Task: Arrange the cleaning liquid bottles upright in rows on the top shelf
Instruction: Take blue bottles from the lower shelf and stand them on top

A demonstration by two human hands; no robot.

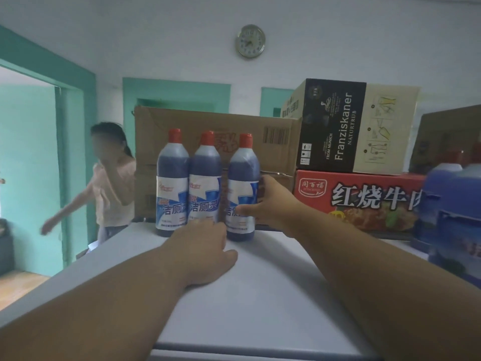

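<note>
Three cleaning liquid bottles stand upright in a row on the white top shelf (260,295), each with a red cap, dark blue liquid and a blue-and-white label: the left bottle (172,183) and the middle bottle (205,178) touch side by side, and the right bottle (243,188) stands just beside them with a slim gap. The right hand (270,201) holds the right bottle at its label, its grip curled round it with the thumb across the front and the fingers behind. The left hand (205,251) lies at the foot of the middle bottle, fingers toward its base; whether its grip closes on the bottle I cannot tell. Behind the row stands a brown cardboard box (216,142), to its right a red carton (364,199) bearing a Franziskaner box (351,126), and blue packs (453,217) at the far right. A wall clock (250,41) hangs above, and another person (112,178) stands by the green doorway at the left
</note>
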